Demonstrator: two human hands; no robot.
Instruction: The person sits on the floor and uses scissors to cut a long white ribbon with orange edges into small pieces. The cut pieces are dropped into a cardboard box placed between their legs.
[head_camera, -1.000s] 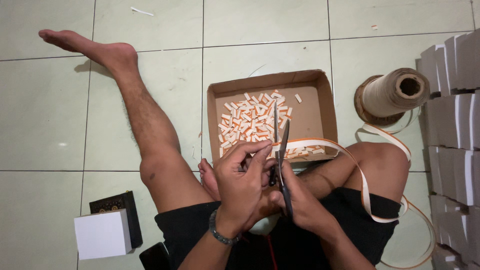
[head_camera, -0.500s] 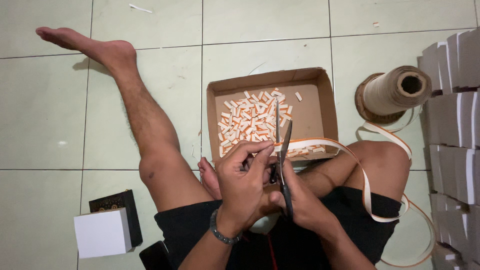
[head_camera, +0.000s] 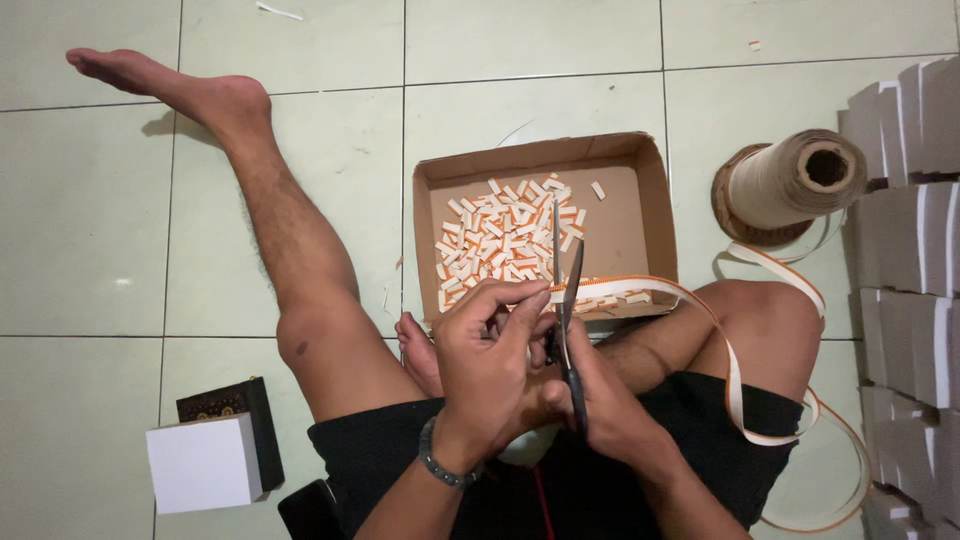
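A: What is held above the near rim of the cardboard box (head_camera: 640, 215)?

B: Slim metal scissors (head_camera: 568, 320), blades parted, are gripped by the right hand (head_camera: 610, 405); a flat cream ribbon (head_camera: 735, 365) with an orange edge is pinched by the closed left hand (head_camera: 490, 365).

A: And inside the box?

B: Small rectangular cut pieces (head_camera: 505, 240) are heaped there. Right of the box, a fat spool (head_camera: 790, 185) is lying.

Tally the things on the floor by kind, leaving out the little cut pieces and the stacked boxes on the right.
Cardboard tray: 1
Ribbon spool: 1
Scissors: 1
White box: 1
Black box: 1
Total: 5
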